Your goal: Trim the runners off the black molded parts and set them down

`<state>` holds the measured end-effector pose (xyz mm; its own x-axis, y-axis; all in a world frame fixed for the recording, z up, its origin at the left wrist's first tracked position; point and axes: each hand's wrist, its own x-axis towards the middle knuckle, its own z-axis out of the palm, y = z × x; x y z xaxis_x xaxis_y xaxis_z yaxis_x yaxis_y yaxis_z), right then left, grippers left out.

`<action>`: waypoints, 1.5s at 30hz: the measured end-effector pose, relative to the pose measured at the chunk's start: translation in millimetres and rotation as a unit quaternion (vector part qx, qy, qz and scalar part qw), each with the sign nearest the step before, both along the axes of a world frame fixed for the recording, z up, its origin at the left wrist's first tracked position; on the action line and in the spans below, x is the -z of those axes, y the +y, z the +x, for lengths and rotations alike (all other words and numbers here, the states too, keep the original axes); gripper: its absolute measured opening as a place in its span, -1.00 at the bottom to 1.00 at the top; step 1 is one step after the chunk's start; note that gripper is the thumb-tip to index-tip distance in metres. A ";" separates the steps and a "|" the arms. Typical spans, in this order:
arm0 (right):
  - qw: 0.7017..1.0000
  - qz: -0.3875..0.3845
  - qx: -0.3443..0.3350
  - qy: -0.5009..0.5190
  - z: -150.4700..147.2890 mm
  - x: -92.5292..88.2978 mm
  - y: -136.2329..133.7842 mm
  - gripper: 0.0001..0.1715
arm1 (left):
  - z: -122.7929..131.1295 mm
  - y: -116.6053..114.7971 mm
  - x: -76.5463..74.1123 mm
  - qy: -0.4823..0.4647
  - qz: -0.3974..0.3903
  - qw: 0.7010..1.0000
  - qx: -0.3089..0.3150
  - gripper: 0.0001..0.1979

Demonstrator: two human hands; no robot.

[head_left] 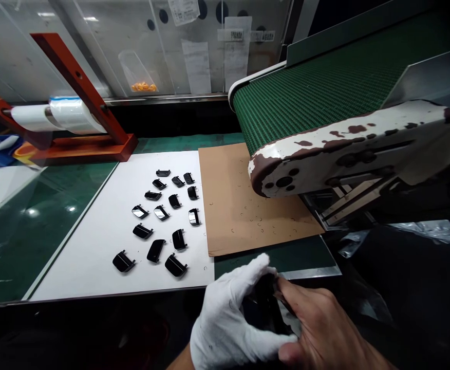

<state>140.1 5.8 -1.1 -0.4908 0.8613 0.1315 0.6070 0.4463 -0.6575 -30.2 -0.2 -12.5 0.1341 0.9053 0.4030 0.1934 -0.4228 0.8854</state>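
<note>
My left hand [235, 318], in a white glove, is closed around a glossy black plastic part [267, 303] at the table's front edge. From the other side, my bare right hand [321, 324] grips the same part with thumb and fingers. A pale greyish patch shows between the hands, and I cannot make out what it is. Much of the held part is hidden by my fingers. Left of my hands, several similar black plastic parts [155, 250] with small prongs lie spread over a white sheet [90, 257].
Brown cardboard [236, 205] lies beside the white sheet, dotted with small curled scraps. A green conveyor belt [298, 103] overhangs it at the right. An orange roll stand [90, 146] with plastic film rolls [74, 114] is at the back left. Clear plastic bags [367, 298] hang at the right.
</note>
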 end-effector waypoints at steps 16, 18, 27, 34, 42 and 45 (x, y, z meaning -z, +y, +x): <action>0.993 0.119 0.007 -0.006 -5.7 0.4 0.4 -0.03 | -1.4 0.0 4.8 -0.030 -0.045 0.999 0.008 -0.21; 0.992 0.126 0.003 -0.011 -5.8 2.4 -0.1 -0.08 | -3.3 -0.7 8.0 -0.037 -0.059 0.998 0.007 -0.19; 0.990 0.032 0.045 0.134 -3.1 0.8 -0.7 -0.27 | 5.4 -0.4 7.7 -0.119 -0.095 0.988 0.026 -0.05; 0.980 -0.029 0.127 0.149 -2.4 3.8 -11.9 -0.17 | 6.9 1.9 15.6 -0.230 -0.093 0.966 0.073 0.05; 0.986 0.044 0.112 0.117 -5.8 -0.2 -15.0 -0.19 | 6.9 5.5 10.9 -0.297 -0.114 0.942 0.106 0.01; 0.989 0.026 0.106 0.101 -8.2 -4.5 -13.8 -0.19 | 6.3 5.3 12.6 -0.291 -0.106 0.945 0.102 0.02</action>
